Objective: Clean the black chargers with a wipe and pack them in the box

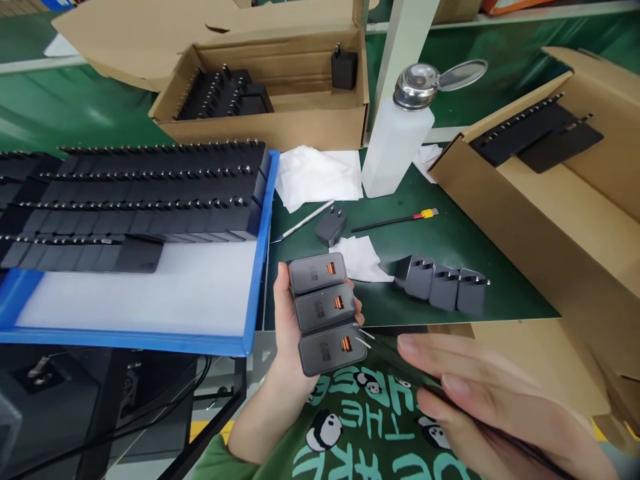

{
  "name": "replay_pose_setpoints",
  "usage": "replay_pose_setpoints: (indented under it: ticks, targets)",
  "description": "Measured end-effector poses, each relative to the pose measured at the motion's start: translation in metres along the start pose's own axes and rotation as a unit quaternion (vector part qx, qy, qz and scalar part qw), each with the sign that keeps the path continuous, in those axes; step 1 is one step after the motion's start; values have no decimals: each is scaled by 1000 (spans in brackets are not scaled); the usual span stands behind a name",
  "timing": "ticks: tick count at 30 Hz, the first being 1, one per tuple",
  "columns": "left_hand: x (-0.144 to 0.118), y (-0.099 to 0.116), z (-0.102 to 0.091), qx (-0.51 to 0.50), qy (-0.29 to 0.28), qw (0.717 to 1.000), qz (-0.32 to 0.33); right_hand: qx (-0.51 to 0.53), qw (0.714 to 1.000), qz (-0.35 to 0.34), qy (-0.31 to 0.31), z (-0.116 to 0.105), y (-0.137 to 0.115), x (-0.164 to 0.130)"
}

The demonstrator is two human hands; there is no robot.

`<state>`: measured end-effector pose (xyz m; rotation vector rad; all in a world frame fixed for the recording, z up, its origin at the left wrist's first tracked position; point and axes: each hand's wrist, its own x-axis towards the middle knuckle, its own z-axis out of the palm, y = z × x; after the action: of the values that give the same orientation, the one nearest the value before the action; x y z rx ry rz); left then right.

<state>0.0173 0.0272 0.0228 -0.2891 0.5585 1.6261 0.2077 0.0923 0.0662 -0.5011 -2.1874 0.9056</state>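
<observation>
My left hand (286, 333) grips a row of three dark grey chargers (325, 310), their orange ports facing up. My right hand (480, 393) hovers flat just right of them, fingers extended and together, with a thin dark strip under the palm; whether it grips it is unclear. Three more chargers (443, 285) lie in a row on the green mat (440, 240). A single charger (331, 227) lies beside a white cloth (361, 259).
A blue tray (253, 293) at left carries several rows of black chargers (145, 193). Cardboard boxes (280, 127) (560, 220) with chargers stand behind and at right. A white dispenser bottle (397, 133), white wipes (317, 177), a metal tool (303, 221) and a thin probe (395, 220) lie on the mat.
</observation>
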Motion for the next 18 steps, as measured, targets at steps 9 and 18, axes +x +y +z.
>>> replay_pose_setpoints:
  ticks: [9, 18]
  targets:
    - [1, 1, 0, 17, -10, 1000, 13, 24, 999, -15, 36, 8, 9, -2]
    - [0, 1, 1, 22, 2, 1000, 17, 68, 996, -25, -42, -6, 11, 0]
